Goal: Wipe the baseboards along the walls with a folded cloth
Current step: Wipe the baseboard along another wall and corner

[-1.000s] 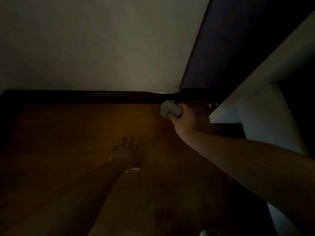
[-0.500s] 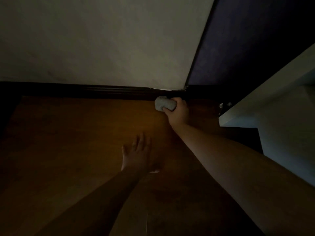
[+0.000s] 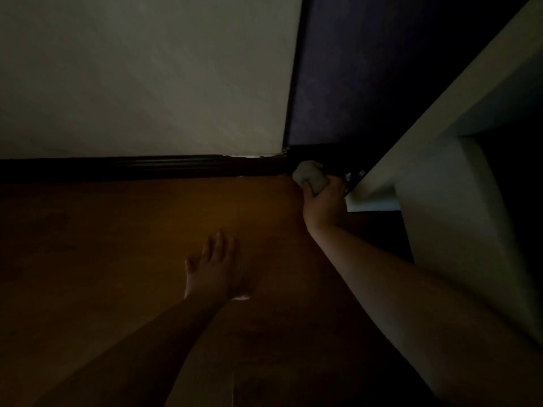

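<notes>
Lighting is very poor across the whole frame, and that is the first hazard noted: dust left on the dark baseboard [image 3: 152,167] would be hard to see, so missed stretches are likely.

Right hand [image 3: 321,205], right of centre, has its grip curled round the folded cloth [image 3: 310,179], a pale wad bunched in the fingers. The cloth sits at the room corner, where the pale wall [image 3: 147,77] meets the dark purple wall [image 3: 367,69], and appears to touch the base of the skirting there. Whether it presses firmly cannot be told.

Left hand [image 3: 213,270] lies flat on the wooden floor [image 3: 102,245], lower centre, fingers spread and holding nothing, apparently bracing the body.

Risks judged from this position:

1. White furniture [image 3: 440,186] stands just beside the right hand at the right of the frame. Its lower edge leaves a narrow gap; knuckles or wrist could knock it if the wipe runs further right.
2. Small pale specks near the furniture's foot, too dim to identify, could snag the cloth.
3. The cloth looks bunched rather than flat, so it may skip the grooves of the moulding.
4. Chipped paint shows pale along the skirting's top edge near the corner; hard rubbing could lift more.
5. The bracing palm could slide on a smooth floor.
</notes>
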The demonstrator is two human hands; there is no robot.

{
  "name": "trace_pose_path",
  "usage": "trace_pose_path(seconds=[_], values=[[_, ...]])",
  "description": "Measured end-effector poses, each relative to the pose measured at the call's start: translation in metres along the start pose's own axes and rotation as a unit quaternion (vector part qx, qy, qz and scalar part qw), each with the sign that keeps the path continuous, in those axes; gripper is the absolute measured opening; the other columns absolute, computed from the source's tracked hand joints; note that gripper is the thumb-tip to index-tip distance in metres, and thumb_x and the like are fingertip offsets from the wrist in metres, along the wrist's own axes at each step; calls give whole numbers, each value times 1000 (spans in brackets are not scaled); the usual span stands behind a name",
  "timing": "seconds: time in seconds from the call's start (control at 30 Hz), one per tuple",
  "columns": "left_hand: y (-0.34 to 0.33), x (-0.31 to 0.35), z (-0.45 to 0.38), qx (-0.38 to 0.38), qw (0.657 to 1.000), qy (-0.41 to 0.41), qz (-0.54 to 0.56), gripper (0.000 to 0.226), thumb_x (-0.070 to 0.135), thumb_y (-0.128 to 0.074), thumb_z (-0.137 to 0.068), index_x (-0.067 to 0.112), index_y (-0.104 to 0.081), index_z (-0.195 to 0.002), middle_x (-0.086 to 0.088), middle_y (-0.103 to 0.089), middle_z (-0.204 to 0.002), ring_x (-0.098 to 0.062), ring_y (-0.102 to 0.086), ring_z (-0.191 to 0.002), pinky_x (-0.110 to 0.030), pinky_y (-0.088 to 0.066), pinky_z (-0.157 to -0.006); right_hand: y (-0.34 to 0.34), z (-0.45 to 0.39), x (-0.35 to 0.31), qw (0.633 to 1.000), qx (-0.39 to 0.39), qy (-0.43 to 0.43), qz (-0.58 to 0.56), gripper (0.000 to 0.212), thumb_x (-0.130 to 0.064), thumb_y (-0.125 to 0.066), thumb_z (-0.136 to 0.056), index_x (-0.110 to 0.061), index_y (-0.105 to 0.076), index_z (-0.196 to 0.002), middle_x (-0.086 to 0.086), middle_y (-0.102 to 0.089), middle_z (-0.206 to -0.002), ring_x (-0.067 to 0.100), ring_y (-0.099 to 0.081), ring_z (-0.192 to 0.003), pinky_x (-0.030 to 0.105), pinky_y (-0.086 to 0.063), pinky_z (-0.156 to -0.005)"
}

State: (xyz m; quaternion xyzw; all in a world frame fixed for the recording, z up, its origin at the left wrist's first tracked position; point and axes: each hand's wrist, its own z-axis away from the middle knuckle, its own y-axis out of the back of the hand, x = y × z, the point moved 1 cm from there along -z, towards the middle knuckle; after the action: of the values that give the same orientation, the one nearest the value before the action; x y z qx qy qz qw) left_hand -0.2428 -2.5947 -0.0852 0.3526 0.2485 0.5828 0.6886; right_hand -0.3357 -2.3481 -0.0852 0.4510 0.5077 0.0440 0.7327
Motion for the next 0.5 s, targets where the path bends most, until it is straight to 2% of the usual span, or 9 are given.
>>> trace_pose_path(seconds=[0.17, 0.37, 0.43, 0.5], values=[[2, 3, -1, 1, 1000, 2, 8, 137, 74, -71, -67, 27, 25, -152, -8, 35, -157, -33, 22, -148, -67, -11, -116, 1, -16, -5, 997, 25, -60, -38, 58, -35, -64, -93, -13, -41, -141, 14, -40, -143, 32, -52, -121, 47, -47, -99], [-1, 2, -1, 4, 1000, 0, 10, 137, 76, -69, -68, 27, 29, -150, -7, 37, -156, -32, 24, -147, -66, -10, -117, -9, -29, -6, 993, 23, -114, -24, 66, -32, -58, -96, -18, -28, -153, 14, -24, -158, 31, -31, -141, 46, -32, -110], [-2, 0, -3, 4, 1000, -2, 13, 136, 76, -68, -68, 27, 29, -150, -7, 38, -155, -32, 24, -147, -66, -8, -117, -13, -33, -5, 995, 8, -104, -5, 62, -32, -51, -98, -19, -26, -153, 11, -26, -158, 25, -33, -137, 39, -31, -108], [-3, -1, -4, 5, 1000, -2, 10, 136, 77, -68, -68, 26, 29, -150, -8, 38, -155, -33, 24, -147, -66, -9, -117, -16, -32, -6, 992, 39, -110, 51, 54, -36, -46, -101, -20, -32, -151, 8, -36, -152, 17, -41, -128, 26, -31, -96]])
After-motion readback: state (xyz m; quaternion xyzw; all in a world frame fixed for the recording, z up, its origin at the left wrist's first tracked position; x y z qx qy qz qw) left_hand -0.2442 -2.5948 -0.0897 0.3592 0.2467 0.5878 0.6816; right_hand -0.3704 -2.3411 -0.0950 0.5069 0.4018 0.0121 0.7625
